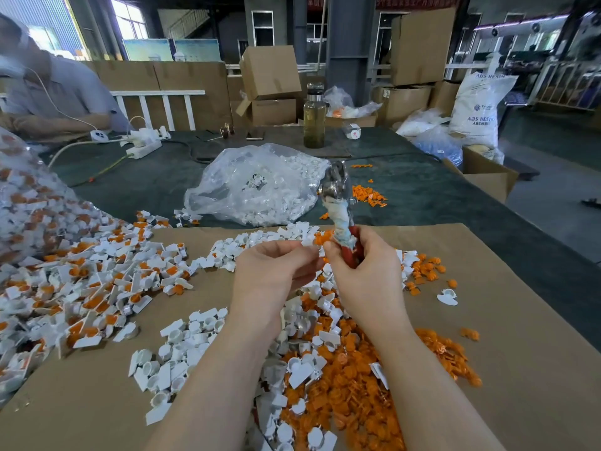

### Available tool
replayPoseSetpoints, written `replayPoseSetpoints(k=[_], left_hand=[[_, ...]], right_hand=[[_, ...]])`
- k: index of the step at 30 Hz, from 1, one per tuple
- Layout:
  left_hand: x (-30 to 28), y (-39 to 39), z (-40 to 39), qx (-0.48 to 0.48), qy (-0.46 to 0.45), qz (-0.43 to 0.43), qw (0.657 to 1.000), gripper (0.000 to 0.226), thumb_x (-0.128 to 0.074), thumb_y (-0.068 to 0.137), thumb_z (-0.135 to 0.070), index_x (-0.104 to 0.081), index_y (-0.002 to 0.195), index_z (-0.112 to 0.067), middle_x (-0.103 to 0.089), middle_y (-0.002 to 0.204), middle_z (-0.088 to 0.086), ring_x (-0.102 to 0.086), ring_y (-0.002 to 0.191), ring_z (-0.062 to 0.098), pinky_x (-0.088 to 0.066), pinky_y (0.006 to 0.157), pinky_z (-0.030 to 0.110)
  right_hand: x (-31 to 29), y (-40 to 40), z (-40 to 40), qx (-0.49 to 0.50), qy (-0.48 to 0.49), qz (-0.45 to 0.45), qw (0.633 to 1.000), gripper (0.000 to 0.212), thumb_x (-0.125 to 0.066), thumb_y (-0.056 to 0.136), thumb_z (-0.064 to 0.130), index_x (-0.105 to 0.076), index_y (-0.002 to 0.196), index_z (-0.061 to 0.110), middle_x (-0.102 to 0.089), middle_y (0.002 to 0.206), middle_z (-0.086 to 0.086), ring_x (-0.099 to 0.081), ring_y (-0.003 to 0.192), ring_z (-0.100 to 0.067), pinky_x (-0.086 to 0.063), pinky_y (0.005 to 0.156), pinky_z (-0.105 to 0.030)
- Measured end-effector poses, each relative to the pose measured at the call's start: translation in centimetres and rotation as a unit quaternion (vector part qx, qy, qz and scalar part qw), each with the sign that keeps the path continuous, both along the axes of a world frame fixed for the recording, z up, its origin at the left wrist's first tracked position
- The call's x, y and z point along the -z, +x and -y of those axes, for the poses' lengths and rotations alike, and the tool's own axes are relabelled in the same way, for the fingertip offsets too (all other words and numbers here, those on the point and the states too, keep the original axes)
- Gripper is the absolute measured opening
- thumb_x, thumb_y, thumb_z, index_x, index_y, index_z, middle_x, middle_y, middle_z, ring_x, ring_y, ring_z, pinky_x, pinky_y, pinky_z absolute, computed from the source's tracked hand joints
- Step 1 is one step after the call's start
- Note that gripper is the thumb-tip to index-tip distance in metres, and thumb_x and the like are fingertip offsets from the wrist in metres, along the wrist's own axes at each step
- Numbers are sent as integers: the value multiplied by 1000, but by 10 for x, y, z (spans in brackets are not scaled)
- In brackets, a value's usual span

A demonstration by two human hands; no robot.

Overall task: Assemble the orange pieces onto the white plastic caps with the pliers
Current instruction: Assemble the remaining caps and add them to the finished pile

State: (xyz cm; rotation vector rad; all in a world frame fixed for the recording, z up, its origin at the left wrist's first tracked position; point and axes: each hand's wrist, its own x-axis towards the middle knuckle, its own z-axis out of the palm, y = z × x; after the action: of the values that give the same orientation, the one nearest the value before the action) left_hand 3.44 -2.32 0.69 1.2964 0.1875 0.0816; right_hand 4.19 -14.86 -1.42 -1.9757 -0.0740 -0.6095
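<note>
The right hand [364, 268] grips the pliers [340, 209] standing up, head away from the person, while the left hand [270, 271] pinches a white cap [309, 243] just left of the pliers' handle.

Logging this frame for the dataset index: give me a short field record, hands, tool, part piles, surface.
left hand: left hand pinches a small white piece at its fingertips
right hand: right hand grips the pliers, head pointing up
loose caps: white plastic caps scattered in front
loose orange: orange pieces heaped under the right forearm
assembled: assembled pile of white-and-orange parts on the left
surface: cardboard sheet
behind: clear bag of white caps; glass bottle
</note>
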Motion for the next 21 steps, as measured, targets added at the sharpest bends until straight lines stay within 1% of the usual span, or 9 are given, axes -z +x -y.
replayPoseSetpoints(k=[3, 7, 9, 11, 13, 17, 19, 21], left_hand=[[-1, -2, 3, -13, 18, 20, 1000, 10, -80, 76, -3, -72, 77, -9, -75, 73, 13, -75, 69, 22, -57, 60, 21], [0, -2, 5, -40, 53, 45, 997, 19, -81, 76, -3, -74, 64, -17, -75, 71, 10, -75, 71, 24, -60, 68, 29], [0, -1, 5, -45, 65, 52, 995, 19, -81, 76, -4, -74, 64, -18, -75, 70, 9, -75, 71, 24, -60, 70, 32], [0, -2, 6, -44, 71, 58, 995, 20, -81, 76, -5, -74, 64, -18, -75, 69, 8, -75, 71, 23, -60, 69, 30], [0, -2, 7, -47, 84, 65, 993, 19, -81, 76, -7, -75, 64, -20, -75, 69, 6, -75, 70, 21, -60, 68, 28], [-1, -3, 7, -62, 128, 86, 986, 11, -81, 76, -9, -75, 71, -17, -74, 67, 1, -73, 66, 14, -56, 65, 24], [-1, -3, 7, -73, 163, 95, 979, 11, -82, 76, -13, -75, 72, -20, -74, 67, -3, -72, 66, 12, -56, 63, 21], [-1, -4, 6, -83, 189, 103, 973, 12, -83, 75, -15, -74, 71, -23, -74, 67, -6, -72, 66, 11, -54, 60, 16]], right_hand=[[-1, 0, 0, 8, -7, 2, 1000, 15, -68, 90, 31, -63, 100, 22, -61, 72, 17, -59, 70, 4, -42, 58, -18], [-1, -1, 0, 13, -12, 4, 1000, 19, -69, 89, 31, -64, 104, 20, -61, 71, 18, -58, 69, 8, -39, 58, -13], [-1, -1, 0, 15, -12, 6, 1000, 19, -69, 89, 31, -64, 104, 20, -61, 72, 19, -59, 71, 9, -39, 57, -10], [-2, -2, -1, 17, -11, 14, 1000, 17, -70, 89, 30, -64, 102, 21, -61, 72, 19, -60, 73, 7, -43, 58, -14], [-2, -3, -3, 20, -9, 24, 999, 14, -71, 88, 28, -63, 99, 23, -62, 72, 19, -61, 75, 4, -47, 58, -18], [-2, -3, -4, 22, -10, 23, 999, 14, -71, 88, 26, -63, 99, 25, -61, 72, 20, -61, 75, 5, -44, 58, -16], [-2, -3, -4, 19, -10, 17, 1000, 14, -71, 88, 27, -62, 98, 27, -62, 73, 20, -61, 74, 4, -46, 60, -18], [-3, -3, -3, 14, -11, 12, 1000, 13, -71, 88, 26, -64, 99, 26, -64, 75, 19, -62, 73, 2, -49, 62, -20]])
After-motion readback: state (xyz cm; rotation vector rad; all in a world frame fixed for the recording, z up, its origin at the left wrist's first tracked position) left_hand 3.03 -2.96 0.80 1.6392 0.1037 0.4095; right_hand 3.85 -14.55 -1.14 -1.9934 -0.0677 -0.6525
